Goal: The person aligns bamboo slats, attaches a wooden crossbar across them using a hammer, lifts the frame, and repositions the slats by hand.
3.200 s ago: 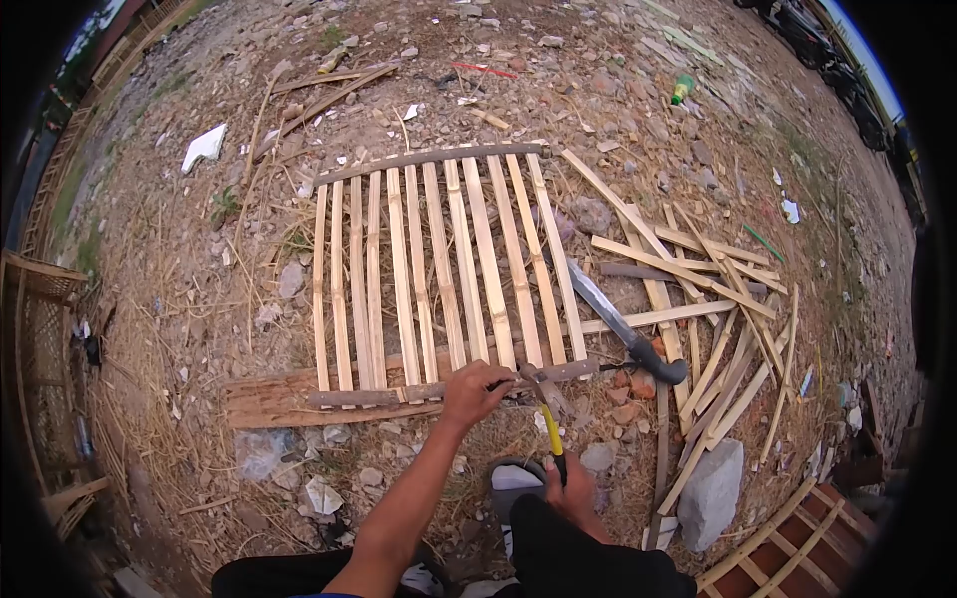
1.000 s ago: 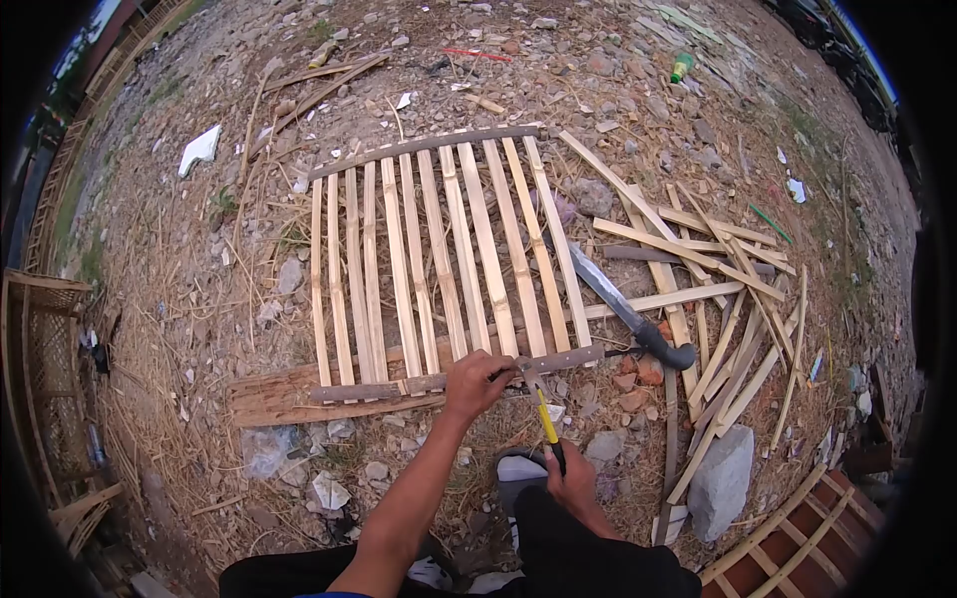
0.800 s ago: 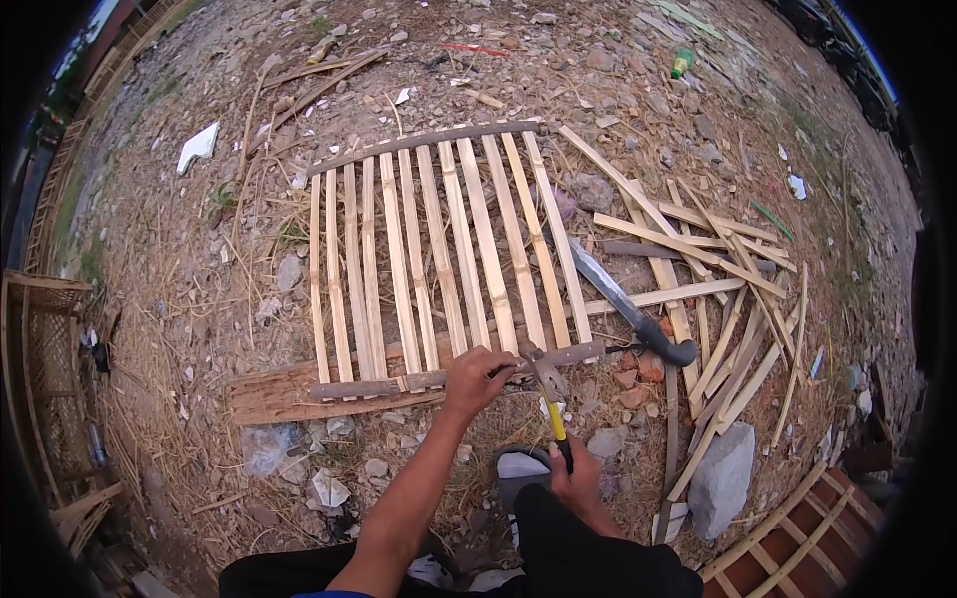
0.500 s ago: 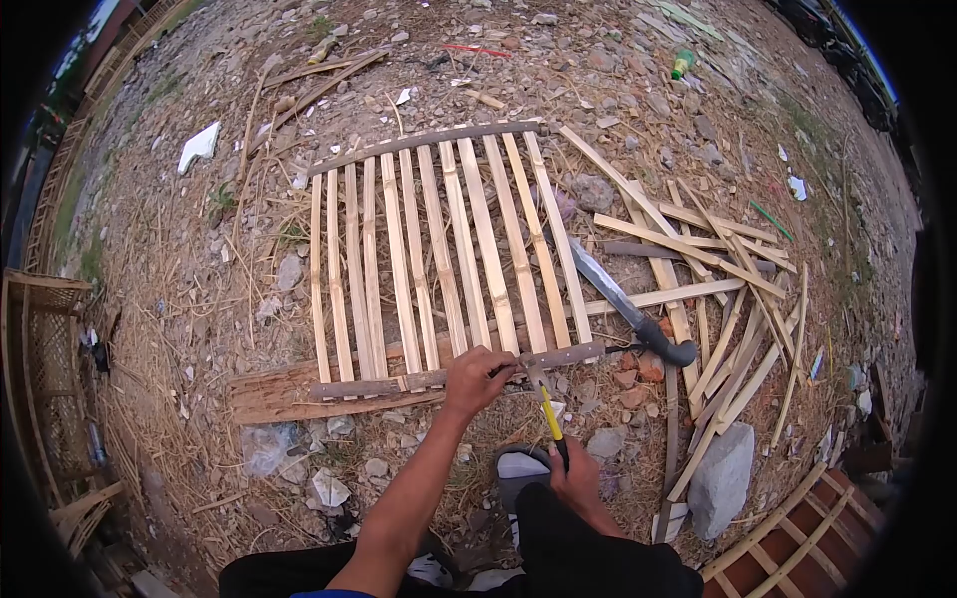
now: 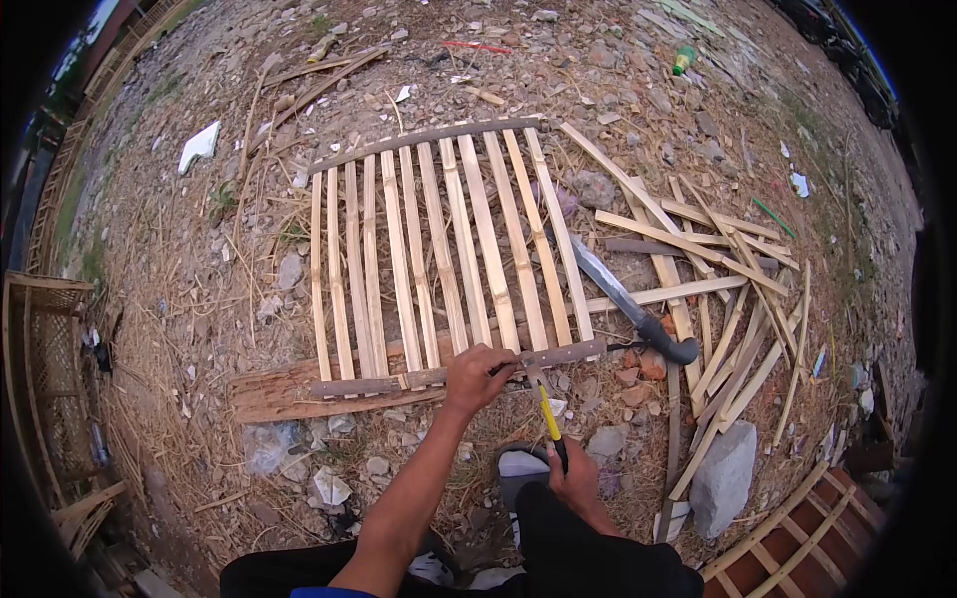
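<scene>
A bamboo slat frame lies on the ground, its light slats fixed to a dark strip at the far end and another strip at the near end. My left hand is closed on the near strip, thumb and finger pinched by a slat end; whatever sits between them is too small to make out. In my right hand is a hammer with a yellow and black handle. Its head rests at the near strip, just right of my left fingers. Under that strip lies a rough wooden board.
A machete with a dark curved handle lies right of the frame. Beyond it is a loose heap of bamboo slats. A pale stone block stands at lower right, near a lattice panel. Rubble and straw cover the ground.
Almost nothing differs. Both hands and the hammer keep their places at the near strip; the view has shifted only very slightly.
</scene>
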Motion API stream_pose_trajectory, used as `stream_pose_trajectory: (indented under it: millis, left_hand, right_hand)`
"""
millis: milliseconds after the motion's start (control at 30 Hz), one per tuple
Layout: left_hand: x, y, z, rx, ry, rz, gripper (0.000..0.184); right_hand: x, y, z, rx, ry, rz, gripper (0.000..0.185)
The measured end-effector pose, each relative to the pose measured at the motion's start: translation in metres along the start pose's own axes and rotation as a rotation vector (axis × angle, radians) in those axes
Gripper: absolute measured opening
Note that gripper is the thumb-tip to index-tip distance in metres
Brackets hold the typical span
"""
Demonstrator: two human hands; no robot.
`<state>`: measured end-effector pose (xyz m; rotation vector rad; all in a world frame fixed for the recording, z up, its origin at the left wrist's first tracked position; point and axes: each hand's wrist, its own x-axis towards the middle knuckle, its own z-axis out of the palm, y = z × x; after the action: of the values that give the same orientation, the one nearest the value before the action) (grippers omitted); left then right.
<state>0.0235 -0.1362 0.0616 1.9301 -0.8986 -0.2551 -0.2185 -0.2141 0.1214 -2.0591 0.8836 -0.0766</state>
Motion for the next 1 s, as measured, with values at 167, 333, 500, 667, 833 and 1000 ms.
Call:
stream_pose_trajectory:
  millis: [167,333,500,667,833,1000]
  left_hand:
    - [0.001,-0.001,0.0,0.006,-0.02,0.012,0.018]
    - [0.0,-0.004,0.001,-0.007,-0.012,0.037,0.017]
    - [0.002,0.0,-0.002,0.011,-0.044,0.039,0.016]
    - [0.0,-0.002,0.0,-0.006,-0.03,0.024,0.013]
    - [0.002,0.001,-0.001,-0.031,-0.019,-0.002,0.013]
    - [0.003,-0.002,0.0,-0.022,-0.019,0.024,0.014]
  right_hand:
    - [0.0,-0.008,-0.006,0.079,0.039,-0.016,0.028]
    - [0.001,-0.011,-0.011,0.068,0.034,-0.001,0.03]
    - [0.003,0.001,-0.003,0.007,-0.049,0.063,0.032]
    - [-0.004,-0.005,-0.008,0.055,0.002,0.051,0.032]
    - [-0.003,-0.005,-0.01,0.081,-0.044,0.06,0.032]
    - [-0.003,-0.004,-0.002,0.061,-0.048,0.034,0.03]
